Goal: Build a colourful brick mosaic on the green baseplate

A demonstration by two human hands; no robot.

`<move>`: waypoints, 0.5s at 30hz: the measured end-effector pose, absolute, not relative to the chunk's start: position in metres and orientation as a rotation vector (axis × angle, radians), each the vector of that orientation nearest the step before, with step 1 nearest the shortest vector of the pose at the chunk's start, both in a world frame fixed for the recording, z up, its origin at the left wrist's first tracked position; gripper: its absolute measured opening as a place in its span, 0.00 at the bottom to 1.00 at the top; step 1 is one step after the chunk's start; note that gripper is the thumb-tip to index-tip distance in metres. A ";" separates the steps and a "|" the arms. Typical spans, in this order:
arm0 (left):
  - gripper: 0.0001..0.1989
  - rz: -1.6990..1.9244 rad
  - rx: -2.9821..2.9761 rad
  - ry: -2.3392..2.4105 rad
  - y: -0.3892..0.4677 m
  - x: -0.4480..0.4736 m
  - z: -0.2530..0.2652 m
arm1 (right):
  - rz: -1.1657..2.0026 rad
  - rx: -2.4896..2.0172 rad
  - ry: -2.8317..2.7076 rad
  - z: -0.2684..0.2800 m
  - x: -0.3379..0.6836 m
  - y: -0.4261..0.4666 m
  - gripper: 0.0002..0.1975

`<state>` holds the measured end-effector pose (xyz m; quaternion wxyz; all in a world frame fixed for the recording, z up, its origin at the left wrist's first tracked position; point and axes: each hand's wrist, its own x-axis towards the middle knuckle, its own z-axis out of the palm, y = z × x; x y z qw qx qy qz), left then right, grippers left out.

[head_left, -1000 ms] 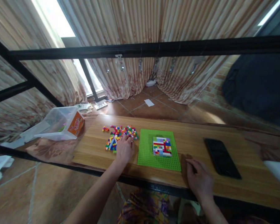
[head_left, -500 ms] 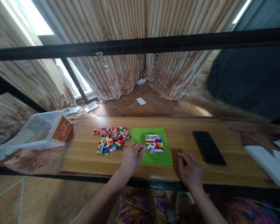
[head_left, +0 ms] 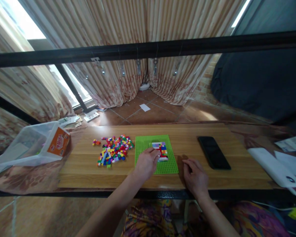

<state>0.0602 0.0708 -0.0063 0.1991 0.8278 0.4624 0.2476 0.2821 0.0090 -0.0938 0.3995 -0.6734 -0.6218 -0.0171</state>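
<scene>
Head: left hand (head_left: 147, 161) bunched over multicolour plastic brick block (head_left: 164, 151) on square green studded baseplate (head_left: 172, 167); can't tell if gripping. Right hand (head_left: 195, 177) half-open, empty, wrist over near edge of brown wooden tabletop (head_left: 185, 135). Wood separates baseplate from black rectangular phone (head_left: 213, 153).

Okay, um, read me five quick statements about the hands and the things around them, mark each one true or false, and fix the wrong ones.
1. The left hand hides part of the brick block on the green baseplate. True.
2. The phone lies left of the baseplate. False: the black phone lies to its right.
3. The loose bricks lie left of the baseplate. True.
4. The right hand is among the loose bricks. False: the right hand is between the baseplate and the phone.
5. The plastic box has a blue label. False: its label is orange.
</scene>
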 end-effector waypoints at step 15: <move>0.11 0.653 2.506 1.205 0.076 0.065 -0.011 | -0.068 -1.704 -1.566 -0.094 0.280 0.009 0.13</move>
